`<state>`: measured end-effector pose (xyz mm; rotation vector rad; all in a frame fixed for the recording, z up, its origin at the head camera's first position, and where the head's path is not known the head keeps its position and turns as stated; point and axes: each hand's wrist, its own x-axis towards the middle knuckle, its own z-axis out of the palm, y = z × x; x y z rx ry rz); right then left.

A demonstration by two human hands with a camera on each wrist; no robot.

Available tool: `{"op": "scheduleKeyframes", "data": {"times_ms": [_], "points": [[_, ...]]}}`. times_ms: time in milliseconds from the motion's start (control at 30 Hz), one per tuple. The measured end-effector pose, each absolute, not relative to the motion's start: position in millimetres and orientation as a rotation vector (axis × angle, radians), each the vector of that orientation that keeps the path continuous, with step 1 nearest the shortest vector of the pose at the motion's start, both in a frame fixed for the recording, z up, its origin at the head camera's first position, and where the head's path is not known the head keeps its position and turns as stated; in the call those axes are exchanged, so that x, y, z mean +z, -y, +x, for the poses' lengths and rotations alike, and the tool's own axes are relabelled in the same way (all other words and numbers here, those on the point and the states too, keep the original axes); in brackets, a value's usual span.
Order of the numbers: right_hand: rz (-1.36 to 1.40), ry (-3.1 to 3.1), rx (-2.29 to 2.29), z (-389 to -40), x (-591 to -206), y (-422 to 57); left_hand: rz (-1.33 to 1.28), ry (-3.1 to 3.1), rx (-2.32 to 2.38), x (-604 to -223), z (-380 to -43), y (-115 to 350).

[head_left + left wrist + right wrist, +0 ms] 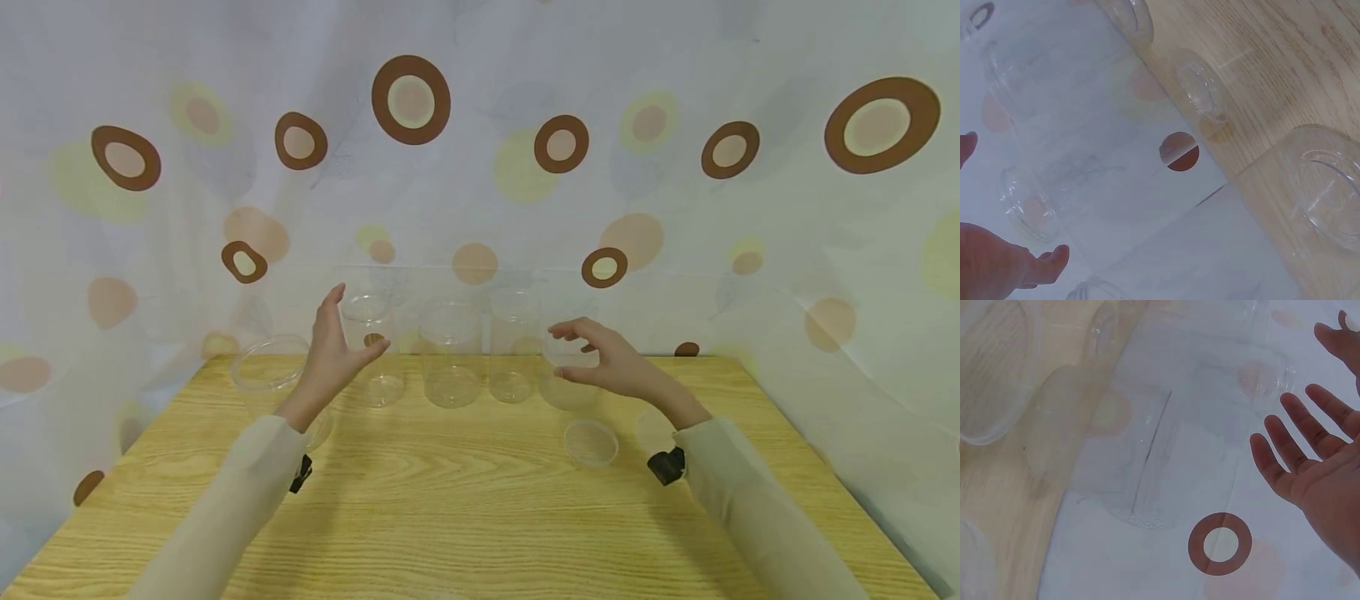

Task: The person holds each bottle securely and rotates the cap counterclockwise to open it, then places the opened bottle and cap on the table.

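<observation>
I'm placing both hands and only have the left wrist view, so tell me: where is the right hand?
Observer: The right hand is raised in front of the rightmost clear, cylindrical, plastic-looking container.
Operator: Are its fingers gripping it?
Observer: No; the right wrist view shows them spread, holding nothing.
Operator: Anything lying nearby?
Observer: A flat, round, clear disc lies on the yellow wood-grain table, nearer the head camera.

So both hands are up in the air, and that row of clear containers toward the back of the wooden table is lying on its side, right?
Not quite: the clear containers toward the back of the wooden table stand upright, as the head view shows. The left hand and right hand are indeed up in the air.
</observation>
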<state>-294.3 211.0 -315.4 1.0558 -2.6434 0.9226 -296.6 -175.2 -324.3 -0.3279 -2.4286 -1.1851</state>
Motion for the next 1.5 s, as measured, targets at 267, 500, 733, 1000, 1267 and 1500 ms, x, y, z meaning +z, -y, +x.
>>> {"op": "scheduleKeyframes", "data": {"times_ms": [267, 500, 733, 1000, 1267, 1500], "points": [[1.014, 2.608, 0.929, -309.0, -295.7, -196.5, -0.455, 2.402, -1.164, -318.2, -285.1, 159.6], [1.015, 2.57, 0.945, -320.1, -282.3, -178.2, -0.556, 2.38, -1.142, -322.9, -278.0, 140.9], [1.05, 2.57, 0.946, -330.9, -273.5, -154.8, -0.628, 2.394, -1.134, -339.1, -276.4, 123.3], [1.063, 2.656, 0.876, -340.3, -272.1, -130.4, -0.555, 2.431, -1.286, -360.9, -284.1, 109.2], [1.085, 2.729, 0.698, -351.3, -273.7, -111.7, -0.434, 2.43, -1.407, -373.9, -293.6, 102.4], [1.032, 2.811, 0.572, -358.0, -274.8, -100.4, -0.343, 2.452, -1.457, -382.3, -305.6, 100.8]]}}
